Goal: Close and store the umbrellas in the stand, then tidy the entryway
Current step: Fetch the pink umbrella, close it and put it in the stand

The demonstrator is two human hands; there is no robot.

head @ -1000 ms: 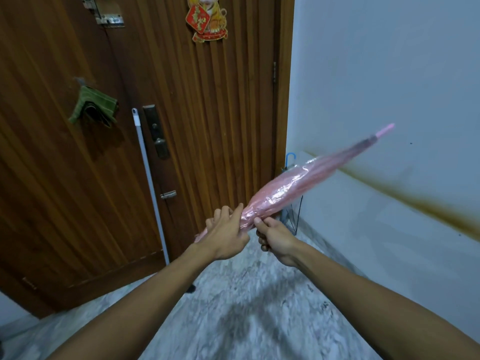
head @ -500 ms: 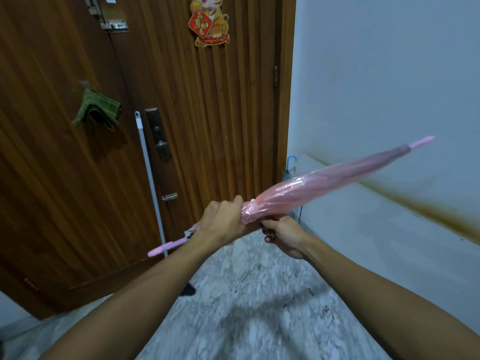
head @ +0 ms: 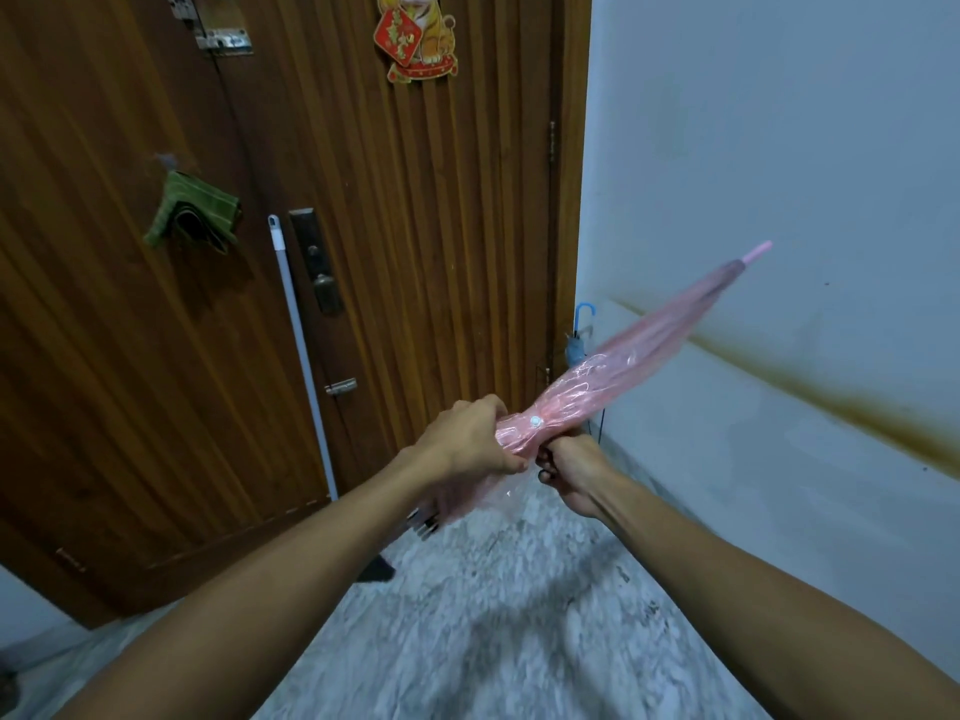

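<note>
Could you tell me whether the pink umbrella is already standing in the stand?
No, both hands, left hand and right hand, hold the pink umbrella slanted in the air.

Translucent pink umbrella (head: 639, 368); brown grooved wooden door (head: 415, 252) behind it, green striped cloth (head: 195, 210), grey-white marbled floor (head: 493, 615).

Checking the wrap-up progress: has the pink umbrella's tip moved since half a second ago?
Yes. The pink umbrella has tilted up: its tip now stands higher above the brown stain on the wall and nearer the door's hinge edge than half a second ago.
</note>
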